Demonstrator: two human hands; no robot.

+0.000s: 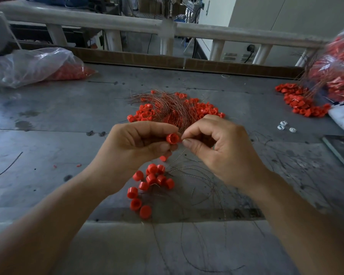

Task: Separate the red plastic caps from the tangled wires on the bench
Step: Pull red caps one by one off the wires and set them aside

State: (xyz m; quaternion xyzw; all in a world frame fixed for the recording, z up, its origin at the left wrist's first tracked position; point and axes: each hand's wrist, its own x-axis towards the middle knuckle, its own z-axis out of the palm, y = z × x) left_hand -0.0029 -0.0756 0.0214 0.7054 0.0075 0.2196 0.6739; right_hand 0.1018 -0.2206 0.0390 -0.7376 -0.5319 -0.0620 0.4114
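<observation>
Gripping a single red cap point(172, 138) in the left hand point(139, 143), between the thumb and curled fingertips, just on the near side of the tangled heap point(173, 110) and raised off the bench point(48, 135). Turned with its hollow end towards the camera. Pinching a thin wire at that cap's edge with thumb and forefinger of the right hand point(216, 147), with the other fingers curled in loosely. Cannot tell whether wire and cap are joined at the pinch.

In the heap itself: coppery wires bunched and fanned over a bed of many red caps. Nearer than the heap, below the hands: a small cluster of loose caps point(149, 185), some on end and some on their sides, close together or touching. Just right of that cluster, also nearer than the heap: fine stray wires point(207, 195) curling over the grey surface.

Left of the heap and farther back: a clear plastic bag point(34, 64) lying slumped, with red caps inside. Well to the right of the heap: a second spread of caps point(302, 104), running up to a bulging bag point(338, 70) of caps and wires, blurred at the picture's edge. Between the heap and that spread, slightly nearer: three small white pieces point(284, 127), too small to identify. Beyond the heap: a cardboard strip point(137, 57) along the far edge, then a pale railing point(87, 20)
</observation>
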